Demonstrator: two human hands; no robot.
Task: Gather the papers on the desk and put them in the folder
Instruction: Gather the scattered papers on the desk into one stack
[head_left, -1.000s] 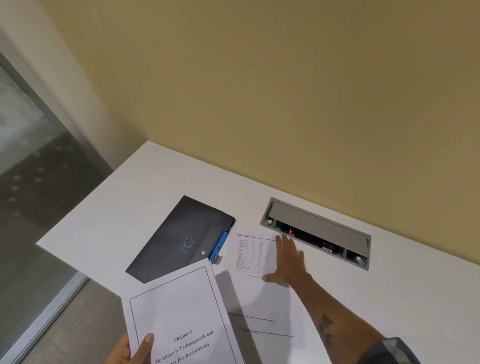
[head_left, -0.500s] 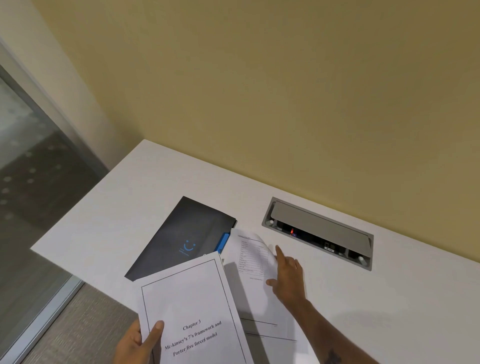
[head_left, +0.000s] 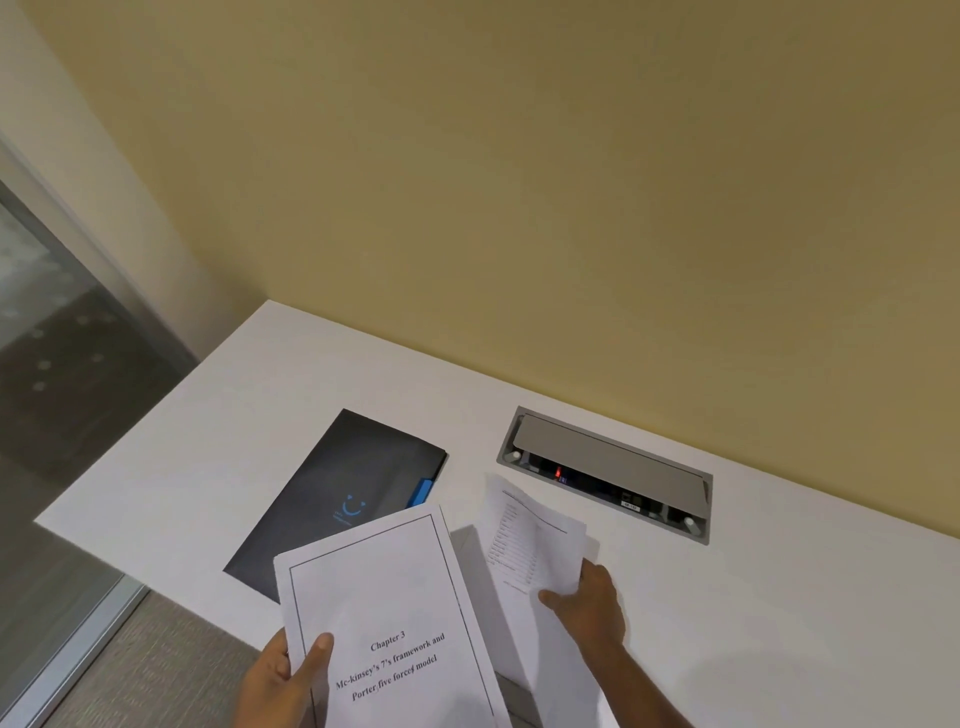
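Observation:
A black folder (head_left: 332, 499) with a blue smile mark and a blue tab lies closed on the white desk (head_left: 208, 441), left of centre. My left hand (head_left: 280, 680) grips the lower left edge of a framed title sheet (head_left: 395, 613) headed "Chapter 3", held above the desk's near edge and overlapping the folder's near corner. My right hand (head_left: 587, 603) pinches a second printed sheet (head_left: 524, 545) at its right side; the sheet is lifted and curled off the desk. Its lower part runs down behind the title sheet.
A grey cable box (head_left: 608, 473) with its flap open and a small red light is set into the desk near the yellow wall (head_left: 519, 208). A glass partition (head_left: 47, 415) stands at the left, past the desk's edge.
My right hand went from lying flat on the printed sheet to gripping it and lifting it off the desk. The title sheet in my left hand rose and shifted right.

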